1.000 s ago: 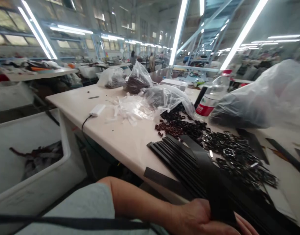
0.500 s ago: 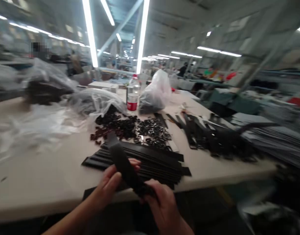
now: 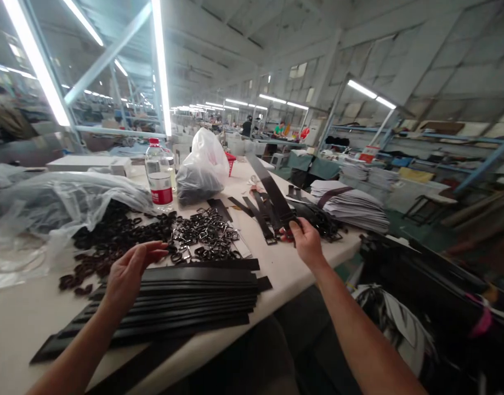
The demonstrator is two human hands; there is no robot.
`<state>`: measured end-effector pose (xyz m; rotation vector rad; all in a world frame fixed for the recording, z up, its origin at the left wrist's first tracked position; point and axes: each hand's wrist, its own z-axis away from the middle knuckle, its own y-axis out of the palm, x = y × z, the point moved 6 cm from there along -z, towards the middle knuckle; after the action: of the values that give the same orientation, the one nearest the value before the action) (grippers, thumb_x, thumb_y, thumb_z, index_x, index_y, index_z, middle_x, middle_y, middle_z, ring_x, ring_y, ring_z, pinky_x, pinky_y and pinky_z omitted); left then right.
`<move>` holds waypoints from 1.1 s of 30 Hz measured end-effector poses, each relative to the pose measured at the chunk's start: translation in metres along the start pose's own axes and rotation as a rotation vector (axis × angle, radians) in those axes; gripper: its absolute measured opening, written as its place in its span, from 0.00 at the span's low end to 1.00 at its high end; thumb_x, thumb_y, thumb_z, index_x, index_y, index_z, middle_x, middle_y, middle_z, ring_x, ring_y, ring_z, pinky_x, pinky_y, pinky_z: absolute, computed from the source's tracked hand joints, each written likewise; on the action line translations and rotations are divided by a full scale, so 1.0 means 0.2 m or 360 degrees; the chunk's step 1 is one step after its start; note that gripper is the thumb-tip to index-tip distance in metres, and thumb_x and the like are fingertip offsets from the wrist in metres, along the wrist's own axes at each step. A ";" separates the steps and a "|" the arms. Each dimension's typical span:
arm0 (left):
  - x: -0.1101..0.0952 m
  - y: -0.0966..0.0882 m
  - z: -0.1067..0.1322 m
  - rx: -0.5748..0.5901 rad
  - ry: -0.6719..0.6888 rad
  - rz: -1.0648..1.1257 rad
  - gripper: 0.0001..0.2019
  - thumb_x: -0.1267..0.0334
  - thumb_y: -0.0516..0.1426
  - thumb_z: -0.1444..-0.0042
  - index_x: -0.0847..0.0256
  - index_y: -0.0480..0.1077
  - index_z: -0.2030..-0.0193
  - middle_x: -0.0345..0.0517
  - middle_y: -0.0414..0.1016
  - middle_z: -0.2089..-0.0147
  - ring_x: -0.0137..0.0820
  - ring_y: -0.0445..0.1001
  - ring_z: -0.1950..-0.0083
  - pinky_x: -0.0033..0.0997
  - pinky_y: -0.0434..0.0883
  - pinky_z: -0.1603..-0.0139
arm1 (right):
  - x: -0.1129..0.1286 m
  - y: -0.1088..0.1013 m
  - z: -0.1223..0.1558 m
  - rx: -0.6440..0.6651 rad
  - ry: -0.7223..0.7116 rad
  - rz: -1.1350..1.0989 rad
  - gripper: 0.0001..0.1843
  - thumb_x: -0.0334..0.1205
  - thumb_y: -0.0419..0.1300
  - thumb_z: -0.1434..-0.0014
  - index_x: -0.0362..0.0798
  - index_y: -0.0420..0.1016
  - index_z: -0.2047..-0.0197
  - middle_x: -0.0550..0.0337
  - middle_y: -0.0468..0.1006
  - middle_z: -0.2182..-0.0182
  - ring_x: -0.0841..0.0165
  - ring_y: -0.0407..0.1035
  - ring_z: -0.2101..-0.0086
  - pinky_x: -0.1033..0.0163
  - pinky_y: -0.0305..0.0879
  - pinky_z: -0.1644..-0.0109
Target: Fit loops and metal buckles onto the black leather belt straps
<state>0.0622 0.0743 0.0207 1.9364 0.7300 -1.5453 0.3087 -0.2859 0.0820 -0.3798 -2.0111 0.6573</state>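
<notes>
- At ten o'clock from the person, a clear bag is slumping beside brown rings; a snag on its loose film could drag rings along.
- At eleven, the left hand is hovering about the strips, its grip loosely spread with nothing visible inside; whether it is touching them, one cannot tell. A low sweep could scatter the rings.
- Farther out at eleven, a bottle is standing upright and could topple if bumped.
- From eleven to twelve, black strips are lying stacked near the tabletop edge; a forearm brushing them could fan them out or push some off.
- At twelve, metal buckles are heaping loosely just beyond, leaving little room there.
- At one, the right hand is pinching one end of a black strap in its grip, the free end rising toward twelve; a loose pinch could let it slip, and the tail could catch on the buckled straps behind.
- Between strips and buckled straps, bare tabletop is offering room; toward two, the edge is running close under the right forearm.
</notes>
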 end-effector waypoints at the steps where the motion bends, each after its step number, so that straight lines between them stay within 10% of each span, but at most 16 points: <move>1: 0.03 0.00 0.00 -0.0003 -0.0035 -0.0001 0.25 0.40 0.59 0.46 0.64 0.77 0.58 0.55 0.83 0.54 0.42 0.81 0.55 0.40 0.76 0.49 | -0.08 -0.01 -0.05 -0.0003 0.0038 0.0066 0.20 0.52 0.45 0.32 0.44 0.69 0.56 0.47 0.81 0.65 0.60 0.77 0.66 0.58 0.73 0.61; 7: 0.05 0.02 0.05 0.0041 -0.0105 -0.0063 0.26 0.39 0.61 0.48 0.64 0.78 0.61 0.54 0.83 0.59 0.41 0.82 0.59 0.40 0.76 0.51 | -0.26 0.06 -0.08 -0.0001 -0.0062 0.0427 0.22 0.43 0.51 0.36 0.40 0.69 0.44 0.35 0.68 0.41 0.51 0.62 0.39 0.45 0.55 0.35; 13: -0.01 0.08 0.09 0.0149 -0.0018 -0.0221 0.23 0.41 0.62 0.48 0.62 0.80 0.64 0.52 0.83 0.62 0.39 0.81 0.63 0.37 0.76 0.54 | -0.06 0.49 0.16 0.0806 -0.0516 0.0456 0.17 0.49 0.64 0.42 0.50 0.81 0.53 0.53 0.79 0.50 0.62 0.74 0.52 0.61 0.66 0.44; 17: -0.03 0.10 0.12 0.0262 0.0082 -0.0308 0.19 0.45 0.63 0.48 0.60 0.81 0.65 0.50 0.83 0.66 0.39 0.80 0.65 0.35 0.75 0.57 | -0.01 0.58 0.22 0.0889 -0.0603 0.0555 0.11 0.44 0.65 0.41 0.48 0.83 0.60 0.52 0.80 0.54 0.60 0.74 0.55 0.58 0.66 0.46; 22: -0.06 0.17 0.19 0.0574 0.0145 -0.0263 0.12 0.53 0.62 0.44 0.59 0.82 0.64 0.50 0.82 0.66 0.37 0.78 0.64 0.32 0.74 0.59 | 0.04 0.51 0.25 0.0828 -0.0599 0.0617 0.12 0.41 0.57 0.33 0.48 0.82 0.58 0.53 0.81 0.56 0.62 0.75 0.58 0.60 0.67 0.52; 28: -0.01 0.36 0.40 0.1480 -0.0456 0.0145 0.23 0.49 0.61 0.42 0.56 0.74 0.42 0.56 0.82 0.55 0.37 0.80 0.61 0.31 0.75 0.63 | 0.33 0.29 0.41 0.0769 -0.0418 -0.0079 0.13 0.45 0.56 0.33 0.49 0.79 0.62 0.56 0.81 0.68 0.65 0.76 0.70 0.64 0.71 0.65; 33: 0.11 0.37 0.41 0.1378 -0.0834 0.0667 0.31 0.43 0.56 0.39 0.53 0.62 0.33 0.52 0.81 0.58 0.29 0.79 0.68 0.20 0.70 0.73 | 0.46 0.08 0.61 0.0630 -0.0124 -0.0442 0.13 0.50 0.61 0.38 0.50 0.79 0.66 0.60 0.77 0.76 0.69 0.71 0.80 0.68 0.68 0.76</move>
<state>0.0637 -0.0340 -0.0093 1.8678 -0.6343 -2.1241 0.1584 -0.2615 0.0872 0.1597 -1.9012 0.8781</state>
